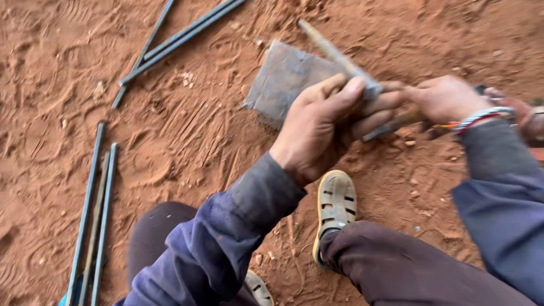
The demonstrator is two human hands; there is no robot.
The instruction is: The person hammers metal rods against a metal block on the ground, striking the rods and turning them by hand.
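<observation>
My left hand (323, 127) is closed around a thin metal rod (334, 54) that runs up and to the left from my fist. My right hand (445, 99) grips the same rod just to the right, fingers wrapped over it, with a beaded band at the wrist. Behind my left hand a flat grey metal plate (283, 76) lies on the red earth, partly hidden by my fingers. The part of the rod between my two hands is mostly covered.
Red sandy ground (187, 147) all around. Several long steel bars (93, 221) lie at the lower left, more steel bars (181, 37) at the top left. My sandalled foot (335, 207) and dark trouser legs fill the bottom. Another hand (527, 116) shows at the right edge.
</observation>
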